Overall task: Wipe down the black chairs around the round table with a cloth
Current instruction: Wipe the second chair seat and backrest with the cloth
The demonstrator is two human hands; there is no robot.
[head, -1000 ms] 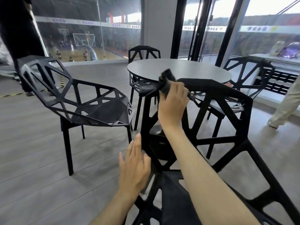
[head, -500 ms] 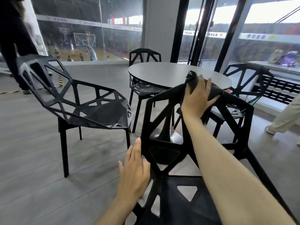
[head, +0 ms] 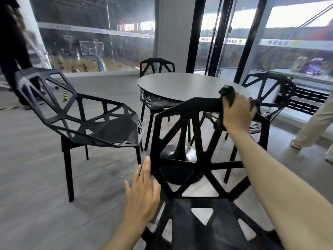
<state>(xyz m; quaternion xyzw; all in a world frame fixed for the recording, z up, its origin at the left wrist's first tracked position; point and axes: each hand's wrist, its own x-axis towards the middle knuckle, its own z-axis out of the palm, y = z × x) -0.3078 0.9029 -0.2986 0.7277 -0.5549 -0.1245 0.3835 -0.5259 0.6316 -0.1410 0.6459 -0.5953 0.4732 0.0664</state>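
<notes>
A black lattice chair (head: 182, 134) stands right in front of me, its back toward the round grey table (head: 185, 85). My right hand (head: 236, 112) presses a dark cloth (head: 227, 92) onto the right end of the chair back's top rail, fingers wrapped over it. My left hand (head: 142, 193) lies flat and open against the left side of the same chair, near the seat's edge. A second black chair (head: 86, 121) stands to the left, a third (head: 156, 67) behind the table, and another (head: 270, 91) at the right.
Glass walls run along the back and right. A person in dark clothes (head: 12, 51) stands at the far left, and a person's light trouser leg (head: 313, 127) is at the right edge. A low black rack (head: 304, 100) sits by the right window. The floor is grey wood.
My right hand has slid the cloth rightward along the chair's top rail, from its left end to its right end. My left hand has stayed by the chair's left side.
</notes>
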